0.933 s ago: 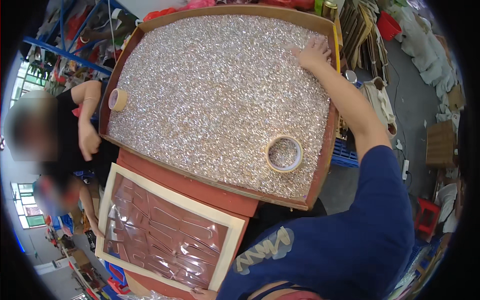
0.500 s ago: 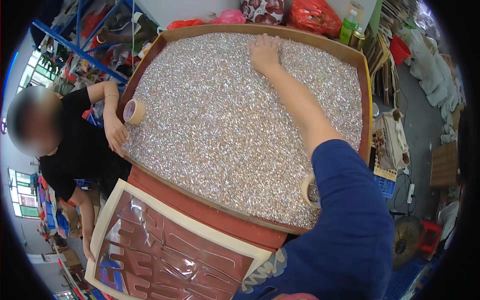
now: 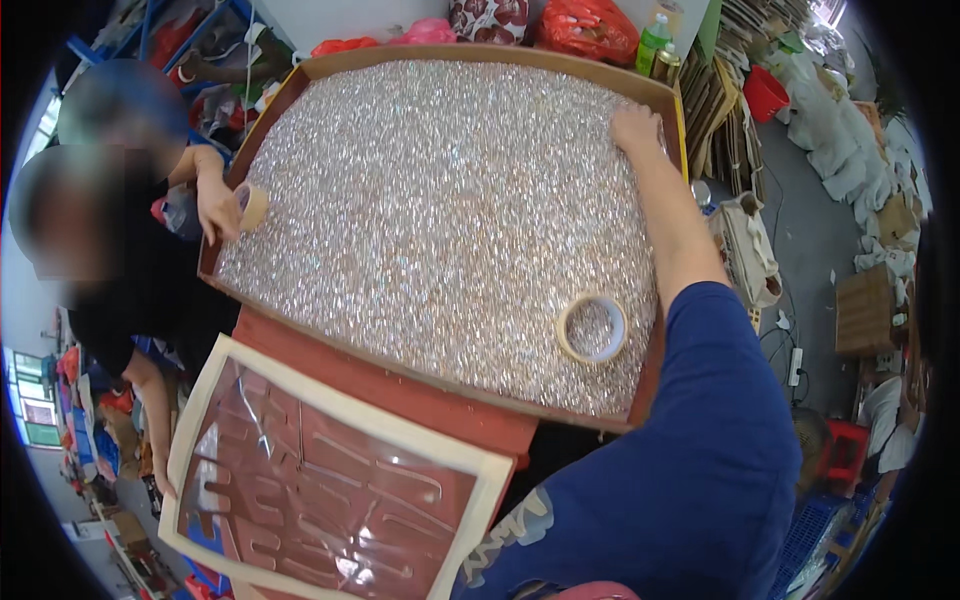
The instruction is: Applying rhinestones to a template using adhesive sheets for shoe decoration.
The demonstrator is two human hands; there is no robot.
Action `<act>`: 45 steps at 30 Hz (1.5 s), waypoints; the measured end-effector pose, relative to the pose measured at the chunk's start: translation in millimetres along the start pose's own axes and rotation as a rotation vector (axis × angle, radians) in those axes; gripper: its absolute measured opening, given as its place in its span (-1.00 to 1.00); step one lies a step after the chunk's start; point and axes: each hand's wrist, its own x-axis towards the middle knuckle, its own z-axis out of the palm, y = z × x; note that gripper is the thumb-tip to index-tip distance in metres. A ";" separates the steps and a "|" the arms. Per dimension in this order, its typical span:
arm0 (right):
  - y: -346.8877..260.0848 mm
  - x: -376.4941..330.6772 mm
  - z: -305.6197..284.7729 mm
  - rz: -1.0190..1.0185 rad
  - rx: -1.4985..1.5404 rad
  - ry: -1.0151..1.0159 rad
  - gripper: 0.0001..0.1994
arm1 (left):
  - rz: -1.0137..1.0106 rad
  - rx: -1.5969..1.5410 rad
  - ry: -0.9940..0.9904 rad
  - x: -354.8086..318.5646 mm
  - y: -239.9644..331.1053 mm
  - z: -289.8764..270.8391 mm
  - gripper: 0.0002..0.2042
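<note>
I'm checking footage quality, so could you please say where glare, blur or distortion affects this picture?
In the head view, glare spots the clear sheet, the glittering pieces sparkle, fisheye bends the edges of the tray, blurred patches cover two heads at left.

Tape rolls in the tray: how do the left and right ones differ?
The left roll mostly shows its tan outer side; the right roll shows its open hole, with glittery bits inside. The left roll is close beside a co-worker's hand; the right roll lies near the blue sleeve. The left roll looks smaller in the picture than the right roll. Both are tan and inside the tray.
</note>
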 end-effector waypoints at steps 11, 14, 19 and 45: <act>-120.8 -206.8 -76.8 -0.538 0.358 -0.424 -0.44 | 0.098 -0.111 -0.098 -152.0 -1.0 -72.1 -0.54; -136.4 -225.1 -123.1 -0.813 0.507 -0.824 -0.44 | 0.150 -0.157 -0.114 -157.5 -25.3 -80.5 -0.52; -161.2 -213.8 -90.1 -0.435 0.308 -0.540 -0.39 | 0.330 -0.245 -0.172 -171.1 -20.6 -78.7 -0.52; -198.2 -149.1 -96.5 -0.809 0.287 -0.328 -0.48 | 1.131 0.380 -1.337 -300.7 362.5 106.3 -0.63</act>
